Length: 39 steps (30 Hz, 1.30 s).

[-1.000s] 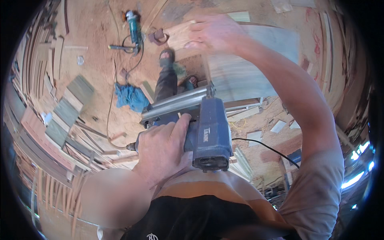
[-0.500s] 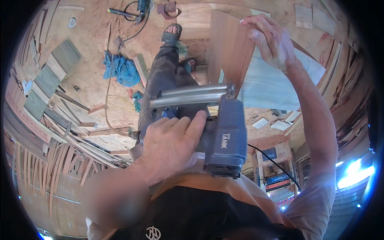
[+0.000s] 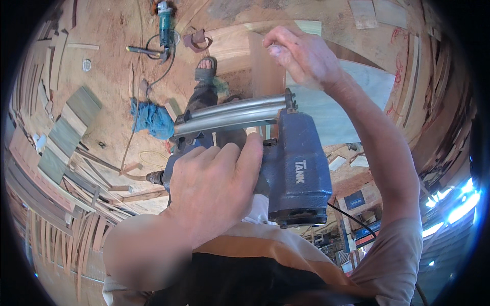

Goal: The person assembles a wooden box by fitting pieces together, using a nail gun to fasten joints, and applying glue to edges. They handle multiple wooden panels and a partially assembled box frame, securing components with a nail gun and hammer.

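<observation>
Panel of flat brown wood shows narrower than half a second ago—likely turned, so being repositioned—beside the curled right hand, its hold unclear, while the left hand grips the blue, silver-railed nail gun.

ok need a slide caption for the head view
Left hand gripping a blue nail gun, right hand, fingers bent, before a brown board.

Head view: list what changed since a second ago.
The right hand has shifted rightward, farther from the angle grinder, and a brown panel has come into view beside it. The left hand still grips the nail gun; the grinder stays on the floor.
</observation>
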Each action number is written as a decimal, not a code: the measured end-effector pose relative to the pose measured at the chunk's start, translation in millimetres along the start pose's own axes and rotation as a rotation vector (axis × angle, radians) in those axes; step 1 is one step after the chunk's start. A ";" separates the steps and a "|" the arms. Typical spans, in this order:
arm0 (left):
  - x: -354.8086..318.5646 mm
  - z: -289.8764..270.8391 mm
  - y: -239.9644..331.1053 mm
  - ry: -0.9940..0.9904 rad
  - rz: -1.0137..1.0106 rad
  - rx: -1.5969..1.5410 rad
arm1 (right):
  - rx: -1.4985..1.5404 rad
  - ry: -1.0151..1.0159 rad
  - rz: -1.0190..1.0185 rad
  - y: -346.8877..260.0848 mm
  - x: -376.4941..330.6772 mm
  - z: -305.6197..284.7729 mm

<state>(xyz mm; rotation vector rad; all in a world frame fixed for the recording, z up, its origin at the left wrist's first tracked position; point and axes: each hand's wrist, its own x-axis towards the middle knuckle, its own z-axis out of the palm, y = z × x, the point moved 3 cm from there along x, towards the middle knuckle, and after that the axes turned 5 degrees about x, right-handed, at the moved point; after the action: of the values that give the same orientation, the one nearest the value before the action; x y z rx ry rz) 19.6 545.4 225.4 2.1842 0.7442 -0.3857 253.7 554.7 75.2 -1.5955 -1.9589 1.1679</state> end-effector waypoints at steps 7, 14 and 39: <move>8.3 -1.4 6.3 -0.020 0.001 0.005 | -0.009 -0.042 0.045 0.0 -2.0 -0.5; 23.6 -18.6 21.8 -0.101 -0.043 0.070 | 0.017 -0.045 0.038 4.3 -4.8 0.6; -71.0 27.5 -96.6 -0.062 -0.250 -0.157 | -0.360 0.270 -0.094 -5.1 -13.0 -12.9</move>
<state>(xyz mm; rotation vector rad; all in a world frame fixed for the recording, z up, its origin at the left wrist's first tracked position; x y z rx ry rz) -96.9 547.8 186.1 1.9303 0.9827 -0.5013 263.6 547.3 89.7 -1.7022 -2.1146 0.5488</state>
